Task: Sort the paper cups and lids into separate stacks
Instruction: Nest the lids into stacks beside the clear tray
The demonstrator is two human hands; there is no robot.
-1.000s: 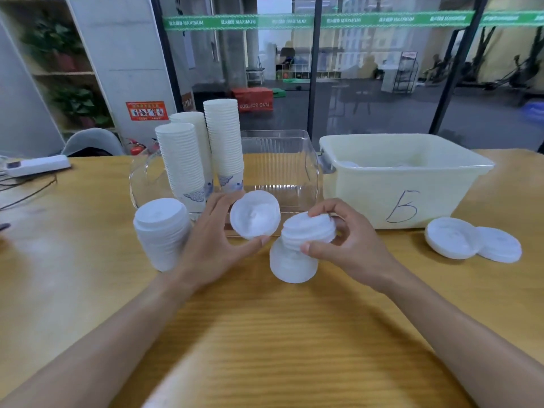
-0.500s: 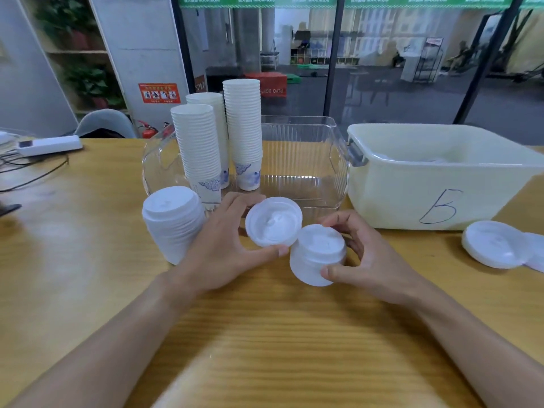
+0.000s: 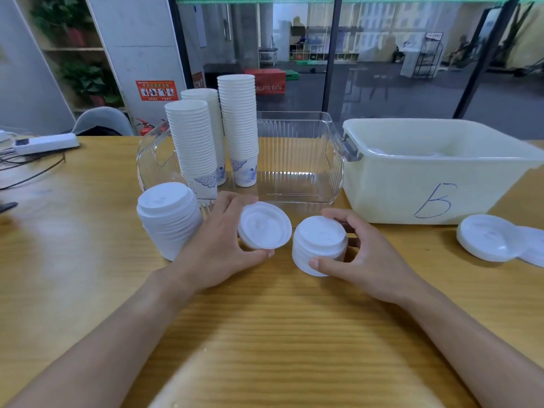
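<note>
Both hands closed: left (image 3: 217,245) on a single lid (image 3: 264,225), right (image 3: 365,254) on the lid stack (image 3: 319,245) (now lowered).

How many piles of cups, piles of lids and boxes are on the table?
Cup piles: 3
Lid piles: 2
Loose lids: 3, one in the left hand, two by the B box
Boxes: 2, clear and B
Total: 10
</note>
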